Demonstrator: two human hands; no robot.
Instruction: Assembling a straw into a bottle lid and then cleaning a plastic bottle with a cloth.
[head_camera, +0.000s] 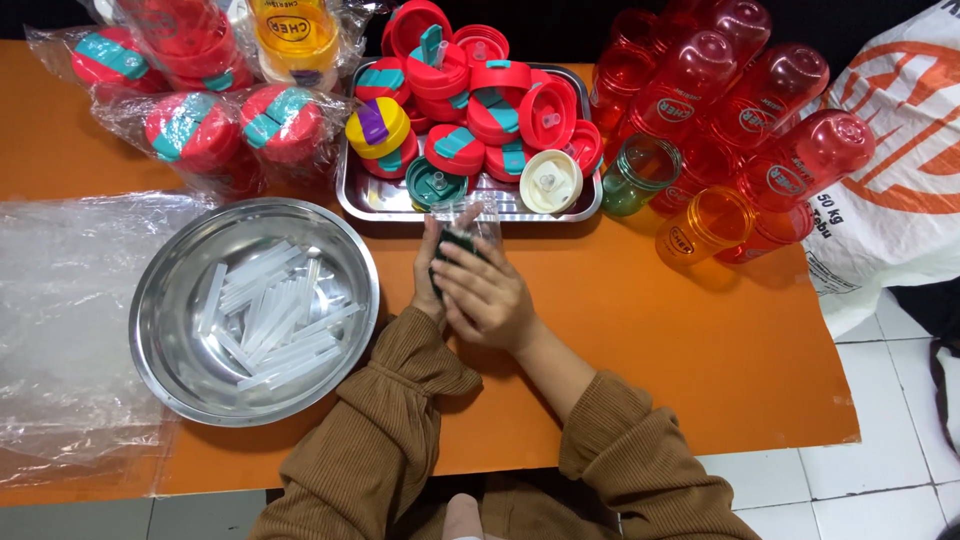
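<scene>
An orange table (650, 330) fills most of the view, seen from straight above. Its surface is smooth and matte, evenly lit by soft light that casts only faint shadows. The table's near edge and right edge show. Beyond those edges lies a floor of white tiles (860, 480) with thin dark grout lines, visible at the bottom left, bottom centre and right. Along the top, behind the table's far edge, the background (560, 25) is dark, almost black, with no detail to make out.
</scene>
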